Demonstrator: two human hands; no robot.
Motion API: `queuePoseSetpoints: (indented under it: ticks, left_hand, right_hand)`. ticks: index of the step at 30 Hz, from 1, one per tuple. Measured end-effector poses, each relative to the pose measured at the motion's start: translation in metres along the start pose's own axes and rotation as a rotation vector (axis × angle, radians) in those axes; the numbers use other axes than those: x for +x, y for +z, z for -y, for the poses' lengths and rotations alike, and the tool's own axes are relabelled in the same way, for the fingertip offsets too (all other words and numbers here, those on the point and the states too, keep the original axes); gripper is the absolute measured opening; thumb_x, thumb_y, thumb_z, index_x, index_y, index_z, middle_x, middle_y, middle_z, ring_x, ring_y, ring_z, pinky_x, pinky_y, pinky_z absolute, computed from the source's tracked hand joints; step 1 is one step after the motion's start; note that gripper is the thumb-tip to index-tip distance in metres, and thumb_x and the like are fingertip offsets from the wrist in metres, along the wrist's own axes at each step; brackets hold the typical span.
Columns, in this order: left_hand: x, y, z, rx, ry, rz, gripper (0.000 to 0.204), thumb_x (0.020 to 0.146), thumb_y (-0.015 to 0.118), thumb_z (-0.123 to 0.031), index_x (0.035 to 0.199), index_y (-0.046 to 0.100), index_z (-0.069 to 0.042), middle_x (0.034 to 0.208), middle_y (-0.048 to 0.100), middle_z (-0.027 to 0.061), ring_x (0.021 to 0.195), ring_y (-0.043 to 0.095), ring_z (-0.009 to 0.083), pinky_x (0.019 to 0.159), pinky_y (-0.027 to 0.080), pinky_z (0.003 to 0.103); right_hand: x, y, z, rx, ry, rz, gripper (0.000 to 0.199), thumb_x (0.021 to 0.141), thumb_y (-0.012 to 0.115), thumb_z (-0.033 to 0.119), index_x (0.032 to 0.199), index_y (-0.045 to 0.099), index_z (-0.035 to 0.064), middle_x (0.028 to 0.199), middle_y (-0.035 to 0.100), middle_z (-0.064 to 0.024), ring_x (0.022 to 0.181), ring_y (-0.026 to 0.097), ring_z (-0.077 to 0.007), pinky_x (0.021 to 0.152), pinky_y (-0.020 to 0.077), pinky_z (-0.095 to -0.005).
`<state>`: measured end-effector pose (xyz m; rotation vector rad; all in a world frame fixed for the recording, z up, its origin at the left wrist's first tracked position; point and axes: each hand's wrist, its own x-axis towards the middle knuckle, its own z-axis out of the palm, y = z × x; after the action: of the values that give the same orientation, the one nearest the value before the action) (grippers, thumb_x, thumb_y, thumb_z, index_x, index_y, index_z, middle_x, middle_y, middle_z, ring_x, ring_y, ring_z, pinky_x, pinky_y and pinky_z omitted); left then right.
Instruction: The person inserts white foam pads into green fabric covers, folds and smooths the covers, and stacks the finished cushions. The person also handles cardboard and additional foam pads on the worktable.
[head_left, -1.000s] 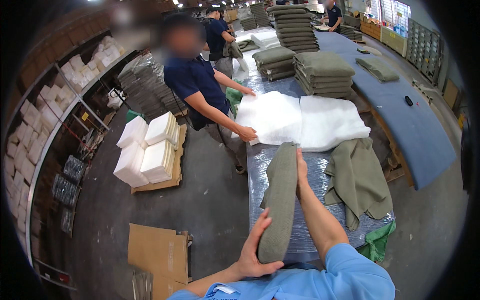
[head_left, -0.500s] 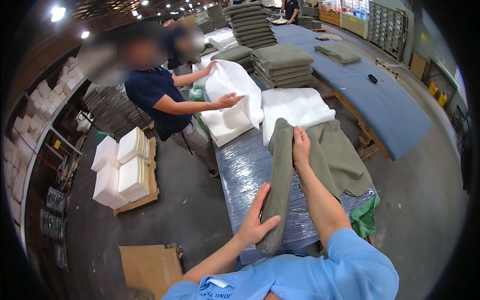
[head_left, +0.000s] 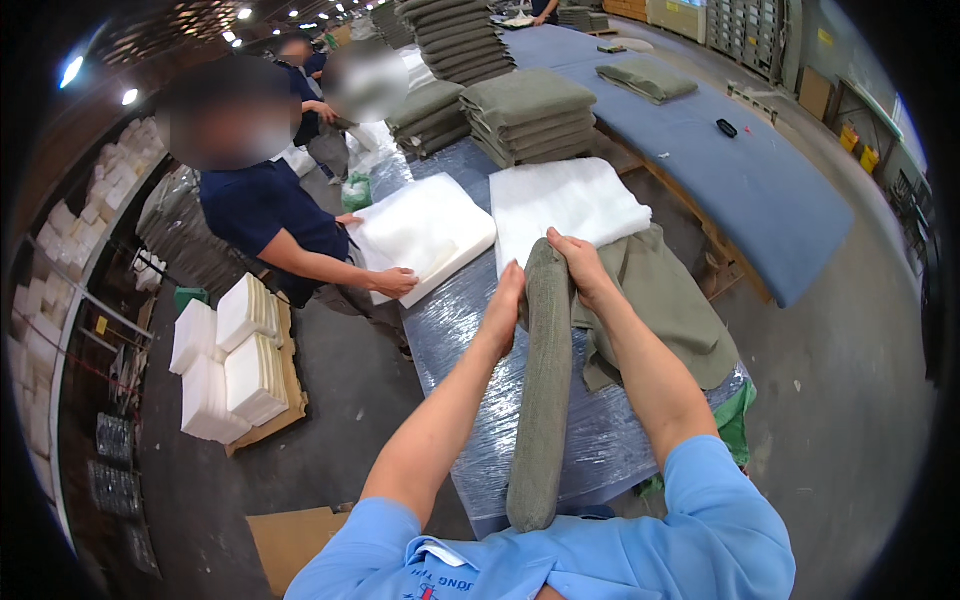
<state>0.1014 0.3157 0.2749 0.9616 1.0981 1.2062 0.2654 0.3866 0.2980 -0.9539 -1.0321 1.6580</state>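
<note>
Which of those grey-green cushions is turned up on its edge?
The cushion between the person's left hand and right hand: its narrow side faces up, whereas the stacked ones beyond lie flat.

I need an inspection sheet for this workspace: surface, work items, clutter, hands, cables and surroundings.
Surface: table covered in shiny clear film.
Job's things: grey-green cushion held on edge; olive cloth draped loosely to its right; white padding sheet beyond.
Clutter: small black object on the blue table; cardboard on the floor.
Hands: left hand flat along the cushion's left side; right hand gripping its far end.
Cables: nothing seen that is clearly a cable.
Surroundings: co-worker in navy with hands on a white pad; folded grey-green stack beyond; white block stacks on the floor at left.
</note>
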Motion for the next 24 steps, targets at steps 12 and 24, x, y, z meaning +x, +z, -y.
queuePoseSetpoints:
  ticks: [12, 24]
  left_hand:
    - [0.110, 0.031, -0.040, 0.279, 0.226, -0.106, 0.067, 0.111, 0.040, -0.055, 0.099, 0.078, -0.001, 0.061, 0.045, -0.0062, 0.061, 0.041, 0.0063, 0.058, 0.032, 0.027]
    - [0.133, 0.054, -0.026, 0.541, 0.491, -0.405, 0.065, 0.111, 0.036, -0.049, 0.083, 0.072, -0.004, 0.071, 0.065, 0.0153, 0.072, 0.062, 0.0326, 0.073, 0.048, 0.042]
  right_hand:
    - [-0.009, 0.004, -0.029, 0.062, -0.334, -0.208, 0.032, 0.107, 0.061, 0.028, 0.088, 0.065, 0.0030, 0.079, 0.055, 0.0080, 0.075, 0.045, -0.0030, 0.067, 0.0388, -0.0235]
    - [-0.005, -0.005, -0.040, 0.052, -0.337, -0.272, 0.028, 0.108, 0.058, 0.024, 0.089, 0.062, 0.0040, 0.079, 0.052, 0.0080, 0.075, 0.043, -0.0034, 0.068, 0.0382, -0.0239]
